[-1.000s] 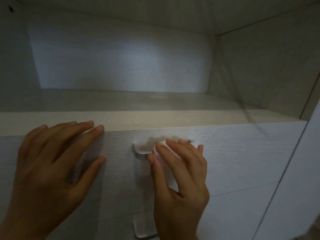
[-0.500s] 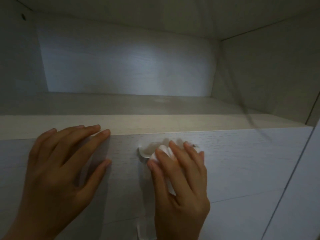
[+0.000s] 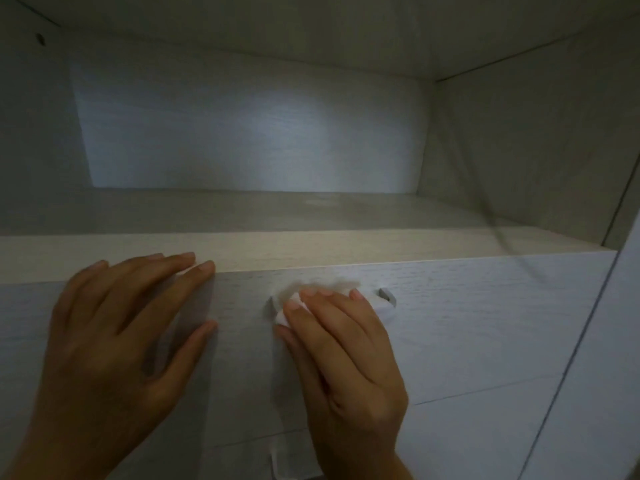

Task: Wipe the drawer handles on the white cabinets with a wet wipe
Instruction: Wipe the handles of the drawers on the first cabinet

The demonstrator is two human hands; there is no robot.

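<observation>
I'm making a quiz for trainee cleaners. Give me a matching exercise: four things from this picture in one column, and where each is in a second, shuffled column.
Things
1. left hand
2. white wet wipe
3. upper silver metal drawer handle
4. lower silver metal drawer handle

Places
A. at the picture's bottom edge, partly cut off
B. flat on the white drawer front, holding nothing
C. mostly covered, only its ends showing
D. bunched under the right hand

Pairs: 1-B, 2-D, 3-C, 4-A

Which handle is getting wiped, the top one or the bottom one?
The top handle: the right hand presses the white wipe on it. The bottom handle, at the picture's lower edge, has no wipe on it.
</observation>
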